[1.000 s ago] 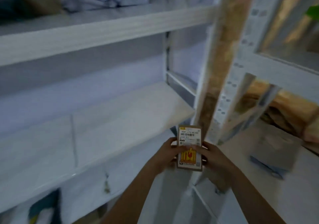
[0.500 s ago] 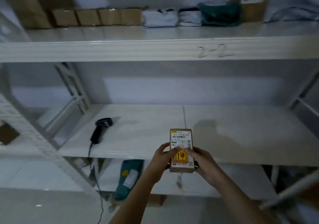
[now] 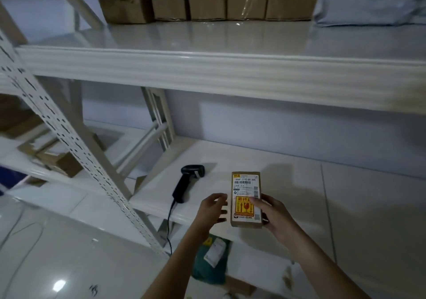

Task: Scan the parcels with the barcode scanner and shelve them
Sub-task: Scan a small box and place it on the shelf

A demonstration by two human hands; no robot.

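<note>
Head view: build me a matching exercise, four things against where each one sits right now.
Things:
1. small brown parcel with yellow label
2. black handheld barcode scanner
3. row of brown cardboard boxes
4. green soft parcel

Places:
A. upper shelf
B. below the middle shelf
C. lying on the middle shelf
D. in the right hand

Pairs: 1-D, 2-C, 3-A, 4-B

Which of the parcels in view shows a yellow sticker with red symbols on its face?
The small brown parcel held by the right hand. The cardboard boxes on the upper shelf show plain taped faces.
</note>
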